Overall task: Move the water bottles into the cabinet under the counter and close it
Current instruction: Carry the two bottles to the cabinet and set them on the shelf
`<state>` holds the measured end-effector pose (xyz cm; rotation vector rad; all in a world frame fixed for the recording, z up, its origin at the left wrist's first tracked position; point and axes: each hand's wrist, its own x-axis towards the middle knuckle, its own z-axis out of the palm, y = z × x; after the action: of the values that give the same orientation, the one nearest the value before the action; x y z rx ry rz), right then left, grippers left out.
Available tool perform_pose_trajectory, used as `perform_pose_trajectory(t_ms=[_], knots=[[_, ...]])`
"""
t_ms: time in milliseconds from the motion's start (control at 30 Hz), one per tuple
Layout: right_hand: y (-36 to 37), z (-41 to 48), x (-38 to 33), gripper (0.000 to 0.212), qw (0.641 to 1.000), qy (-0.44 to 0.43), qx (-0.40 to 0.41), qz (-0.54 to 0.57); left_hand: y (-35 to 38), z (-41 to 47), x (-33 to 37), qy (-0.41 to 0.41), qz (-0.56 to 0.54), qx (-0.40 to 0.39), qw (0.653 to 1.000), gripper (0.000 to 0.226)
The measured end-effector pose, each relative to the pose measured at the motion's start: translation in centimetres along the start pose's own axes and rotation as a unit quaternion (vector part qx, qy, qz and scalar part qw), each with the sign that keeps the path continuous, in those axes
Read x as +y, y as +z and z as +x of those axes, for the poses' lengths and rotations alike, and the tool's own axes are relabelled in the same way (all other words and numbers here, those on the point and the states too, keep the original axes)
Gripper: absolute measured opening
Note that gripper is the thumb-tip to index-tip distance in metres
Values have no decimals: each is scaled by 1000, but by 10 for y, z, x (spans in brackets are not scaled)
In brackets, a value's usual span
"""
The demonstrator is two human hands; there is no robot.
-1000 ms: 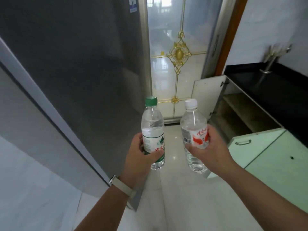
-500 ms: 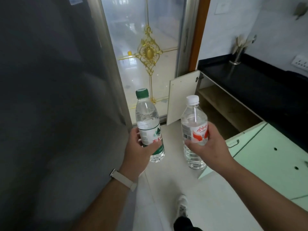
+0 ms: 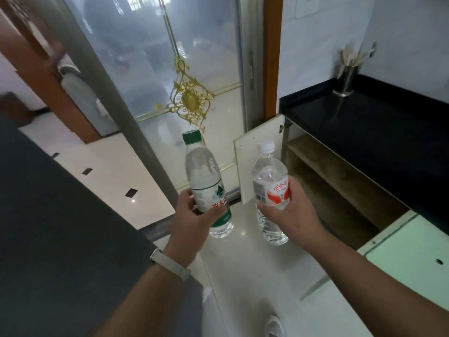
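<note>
My left hand grips a clear water bottle with a green cap and green label, held upright over the floor. My right hand grips a second clear bottle with a white cap and red-and-white label, also upright. To the right, the cabinet under the black counter stands open, showing a wooden shelf and a dark lower space. Its white far door is swung out just behind the right bottle. A pale green near door is swung out at the lower right.
A frosted glass sliding door with a gold ornament faces me. A dark grey panel fills the left. A metal utensil holder stands on the counter. My shoe shows on the pale tiled floor at the bottom.
The view has swung left and closer to the cabinet. Both hands still hold their bottles upright, side by side, now nearer the open cabinet's far door.
</note>
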<state>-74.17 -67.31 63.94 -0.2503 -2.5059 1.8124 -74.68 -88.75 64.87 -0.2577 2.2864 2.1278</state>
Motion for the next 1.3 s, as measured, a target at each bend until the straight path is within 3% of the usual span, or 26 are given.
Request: perform_pose_trajectory(t_ms=[233, 700, 1000, 1300], knots=[[-38, 68, -2, 64, 999, 2, 44, 2, 51, 68, 24, 17, -12, -15, 1000, 47], [-72, 188, 25, 72, 983, 76, 165, -43, 144, 248, 19, 9, 20, -166, 986, 49], [-44, 311, 18, 65, 951, 152, 266, -49, 184, 416, 14, 14, 72, -301, 951, 64], [-24, 373, 29, 63, 927, 212, 307, -49, 219, 502, -14, -6, 79, -370, 925, 67]])
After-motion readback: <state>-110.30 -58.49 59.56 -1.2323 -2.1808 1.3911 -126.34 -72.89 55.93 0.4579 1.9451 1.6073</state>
